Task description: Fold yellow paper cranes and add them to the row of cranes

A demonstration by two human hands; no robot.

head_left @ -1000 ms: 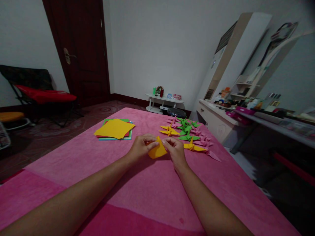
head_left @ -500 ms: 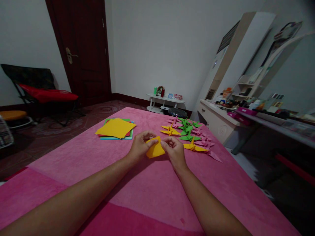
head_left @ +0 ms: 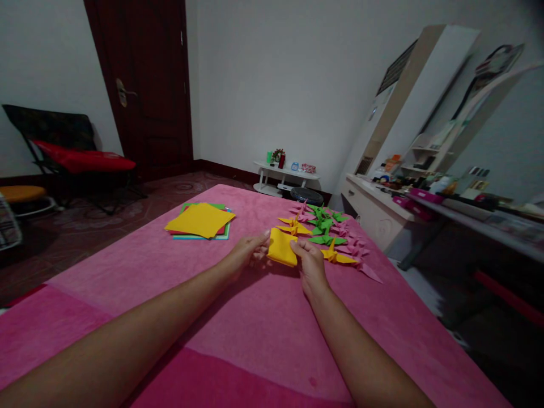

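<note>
1. Head view shows the folded yellow paper [head_left: 281,247] between both of my operator's hands, low over the pink cloth [head_left: 255,317]; I cannot tell whether it rests on the cloth or is lifted just off it.
2. Its longer side seems to run away from the person, with the near end leaning a little to the right.
3. On the paper's right, the right hand [head_left: 310,263] is closed narrow on its near right edge, thumb and forefinger pinching it.
4. On the paper's left, the left hand [head_left: 249,253] is looser, with fingers stretched out and only the tips touching the left edge.
5. Both hands touch the paper, so neither is nearer, but I judge the right to have the firmer hold.
6. Just beyond the paper lies a yellow crane [head_left: 293,226]; another yellow crane [head_left: 338,256] lies just right of it, beside the right hand.
7. Farther beyond and to the right are green cranes [head_left: 323,224] and pink cranes [head_left: 355,249].
8. Well left of the paper and beyond it sits a stack of coloured sheets [head_left: 199,221], yellow on top.
</note>
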